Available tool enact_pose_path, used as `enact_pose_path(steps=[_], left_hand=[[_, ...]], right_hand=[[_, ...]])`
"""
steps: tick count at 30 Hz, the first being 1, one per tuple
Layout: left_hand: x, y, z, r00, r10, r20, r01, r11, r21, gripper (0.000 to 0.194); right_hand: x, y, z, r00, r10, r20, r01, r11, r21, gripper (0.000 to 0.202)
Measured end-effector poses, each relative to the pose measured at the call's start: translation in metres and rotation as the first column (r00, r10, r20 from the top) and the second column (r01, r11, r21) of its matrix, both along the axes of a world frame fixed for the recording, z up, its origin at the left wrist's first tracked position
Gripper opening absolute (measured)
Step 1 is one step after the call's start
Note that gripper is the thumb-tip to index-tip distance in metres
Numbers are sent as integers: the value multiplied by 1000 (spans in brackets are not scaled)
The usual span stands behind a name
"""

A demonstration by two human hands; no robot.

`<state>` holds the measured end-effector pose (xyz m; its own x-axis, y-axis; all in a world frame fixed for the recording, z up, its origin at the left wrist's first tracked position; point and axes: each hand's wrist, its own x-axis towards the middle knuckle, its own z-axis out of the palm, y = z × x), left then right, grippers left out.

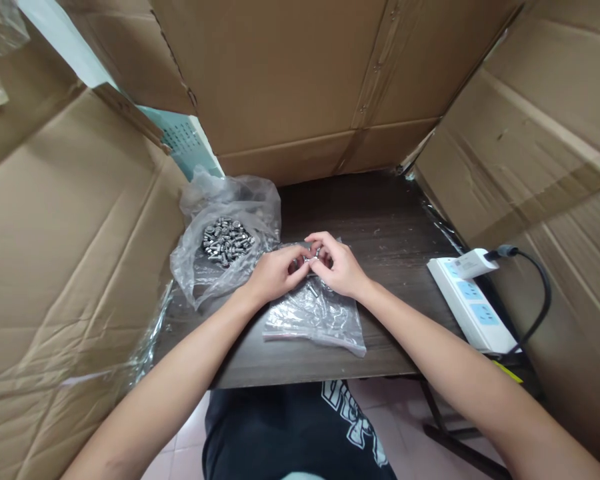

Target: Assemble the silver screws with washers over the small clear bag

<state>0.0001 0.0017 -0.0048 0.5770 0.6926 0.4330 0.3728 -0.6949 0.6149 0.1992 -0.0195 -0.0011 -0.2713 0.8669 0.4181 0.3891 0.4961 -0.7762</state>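
Observation:
My left hand (279,272) and my right hand (341,267) meet fingertip to fingertip above a flat clear zip bag (315,327). Both are closed in a pinch around a small silvery metal part (307,259), mostly covered by the fingers; its exact kind cannot be made out. Just below the fingers, a small bolt-like metal piece (313,291) shows on or in the zip bag. Left of my hands, a large crumpled plastic bag (193,263) lies wide at its mouth, with a heap of metal bolts (227,241) inside.
Cardboard walls (300,80) enclose the dark wooden table (350,207) at the back and both sides. At the right edge lies a white power strip (473,307) with a plugged-in adapter (475,263) and black cable (547,300). A printed sheet (183,137) shows behind the left cardboard.

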Motion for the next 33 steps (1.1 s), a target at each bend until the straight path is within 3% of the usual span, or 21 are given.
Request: enact_pose_path(steps=[9,16,27,33], left_hand=[[0,-1,-1,997,31,65,-27,997,-69,12],[-1,-3,3,997,29,68,-22,994,-103,13],[-11,-8,5,990,78,118,-76,997,-21,8],[-11,-6,8,994,96,58,-97,995,19,9]], right_hand=[[2,-7,0,999,-45,25,45,999,3,34],[-2,-9,4,997,-53,54,56,997,-49,17],[-6,-7,6,998,-42,57,35,993,114,27],[-9,-4,6,999,-34,32,31,994,100,35]])
